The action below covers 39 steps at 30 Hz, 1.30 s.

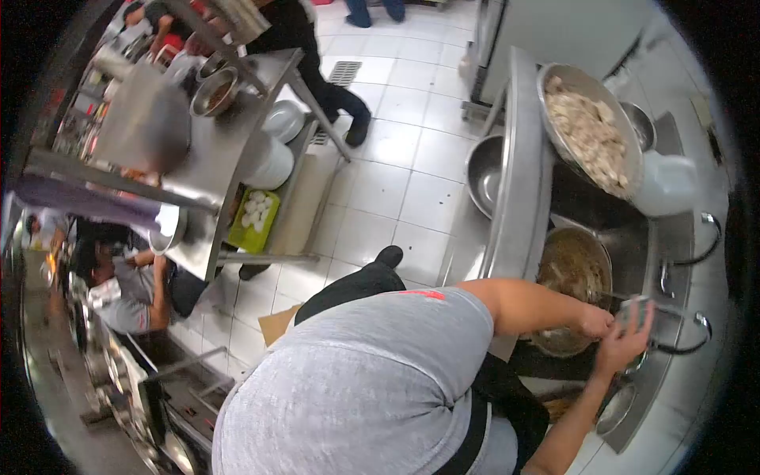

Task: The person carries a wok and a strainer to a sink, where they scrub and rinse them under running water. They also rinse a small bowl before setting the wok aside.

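My left hand [597,321] is closed above the edge of the sink, its fingers curled; what they grip is hard to see. Close beside it, my right hand [625,344] has its fingers raised around a pale, translucent thing [631,310] too blurred to name. Both hands are above two bowls in the sink: a large metal bowl [574,265] with brownish residue and a second bowl [560,342] partly under my left forearm. A curved faucet [697,340] stands just beyond my right hand.
A big bowl of pale food pieces [590,131] rests at the sink's far end, beside a white translucent container [666,184]. Another faucet [708,237] is nearby. An empty metal bowl [484,174] sits lower. Across the tiled aisle, a steel table [210,150] holds bowls; eggs fill a green crate [255,218]. Co-workers stand around.
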Each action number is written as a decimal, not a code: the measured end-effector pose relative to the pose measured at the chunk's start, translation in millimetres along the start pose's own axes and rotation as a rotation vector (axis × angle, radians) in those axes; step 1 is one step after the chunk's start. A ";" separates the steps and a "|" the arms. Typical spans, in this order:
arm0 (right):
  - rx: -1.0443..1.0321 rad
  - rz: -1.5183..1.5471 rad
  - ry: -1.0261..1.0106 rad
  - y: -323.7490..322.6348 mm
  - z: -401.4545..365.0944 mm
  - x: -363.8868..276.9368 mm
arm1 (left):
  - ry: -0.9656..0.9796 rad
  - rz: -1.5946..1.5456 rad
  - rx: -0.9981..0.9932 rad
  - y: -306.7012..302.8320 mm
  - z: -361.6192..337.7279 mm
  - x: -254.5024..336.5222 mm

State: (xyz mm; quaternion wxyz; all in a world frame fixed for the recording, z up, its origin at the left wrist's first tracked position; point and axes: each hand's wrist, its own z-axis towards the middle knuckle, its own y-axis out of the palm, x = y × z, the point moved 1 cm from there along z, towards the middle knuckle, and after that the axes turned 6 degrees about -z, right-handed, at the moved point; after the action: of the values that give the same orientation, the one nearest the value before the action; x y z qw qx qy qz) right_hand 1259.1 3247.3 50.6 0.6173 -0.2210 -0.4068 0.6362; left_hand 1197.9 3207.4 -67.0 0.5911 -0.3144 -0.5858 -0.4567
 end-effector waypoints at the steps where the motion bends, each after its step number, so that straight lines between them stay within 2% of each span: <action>1: -0.021 -0.126 -0.141 -3.4 1.6 -17.6 | 0.148 0.134 0.011 -5.6 30.3 -47.7; 3: 0.021 0.082 -0.119 26.5 7.0 22.6 | 0.154 0.173 0.030 -18.6 19.3 -55.9; 4: -0.033 0.236 0.068 40.1 9.8 54.8 | 0.021 0.071 0.036 -14.9 -13.5 -15.2; 5: -0.255 0.421 0.507 34.7 16.4 69.8 | -0.109 -0.034 0.042 -12.5 -37.0 18.8; 6: -0.357 0.853 0.729 48.3 6.5 99.9 | -0.085 0.029 0.054 -15.3 -45.6 35.3; 7: -0.400 1.280 1.060 35.7 2.0 82.3 | -0.062 0.097 0.068 -19.2 -53.8 48.3; 8: -0.401 1.571 1.383 44.7 -13.9 85.5 | -0.037 0.163 0.080 -23.3 -60.5 52.9; 11: -0.564 1.343 0.936 48.6 -33.3 75.9 | 0.285 -0.023 0.313 -38.7 -54.5 33.2; 12: -0.544 1.323 0.951 48.6 -29.9 65.0 | 0.355 0.137 0.254 -49.3 -38.2 21.3; 15: -0.448 1.238 0.962 43.5 -8.1 15.7 | 0.048 -0.047 0.737 -33.8 -77.7 64.3; 16: -0.407 1.195 0.943 46.8 -7.5 -6.4 | 0.014 -0.172 0.680 -39.4 -70.2 63.0; 18: -0.335 1.193 0.862 54.4 -13.0 -33.8 | -0.153 -0.105 0.734 -36.9 -93.6 81.2; 19: -0.371 1.226 0.768 54.8 -10.9 -34.3 | -0.237 -0.073 0.763 -36.1 -105.3 94.4; 21: -0.434 1.288 0.598 48.7 -10.1 -28.4 | -0.248 0.032 0.850 -28.4 -96.3 100.2; 23: -0.491 1.216 0.409 36.9 4.6 2.3 | -0.214 0.085 0.945 -20.9 -91.1 135.6; 24: -0.509 1.182 0.315 30.8 11.9 17.2 | -0.210 0.063 0.919 -19.8 -97.8 158.7; 25: -0.510 1.266 0.338 18.5 30.1 18.3 | -0.195 0.066 0.913 -23.3 -94.3 173.4; 27: -0.415 0.966 0.205 81.8 15.3 81.7 | -0.164 0.040 0.897 -28.0 -85.9 188.6; 28: -0.363 0.813 0.142 108.3 6.8 101.6 | -0.102 -0.134 0.840 -31.2 -101.0 187.2; 29: -0.398 0.875 0.198 105.6 5.9 74.1 | 0.013 -0.288 0.883 -40.9 -98.4 167.5; 31: -0.482 1.001 0.309 70.0 11.4 -24.7 | 0.070 -0.306 0.939 -57.2 -110.7 126.0; 33: -0.565 1.503 0.600 72.2 -4.6 -44.7 | 0.037 -0.306 0.950 -63.8 -131.5 101.5; 34: -0.553 1.799 0.679 72.6 -12.0 -59.7 | 0.069 -0.372 0.958 -65.6 -136.4 86.9; 35: -0.536 1.505 0.587 70.3 -17.9 -71.9 | 0.103 -0.435 0.963 -67.2 -138.1 74.8; 37: -0.376 1.836 0.757 73.4 -23.6 -101.9 | 0.139 -0.463 0.862 -66.0 -138.0 63.8; 39: -0.172 1.491 0.719 101.1 -23.4 -99.5 | 0.159 -0.592 0.716 -65.4 -134.1 58.2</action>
State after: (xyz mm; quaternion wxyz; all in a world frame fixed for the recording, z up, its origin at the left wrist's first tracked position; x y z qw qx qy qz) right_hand 1230.1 3166.4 -64.7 0.1071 -0.6687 0.0212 0.7355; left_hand 1186.8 3050.6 -36.2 0.5498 0.1258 -0.7238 -0.3975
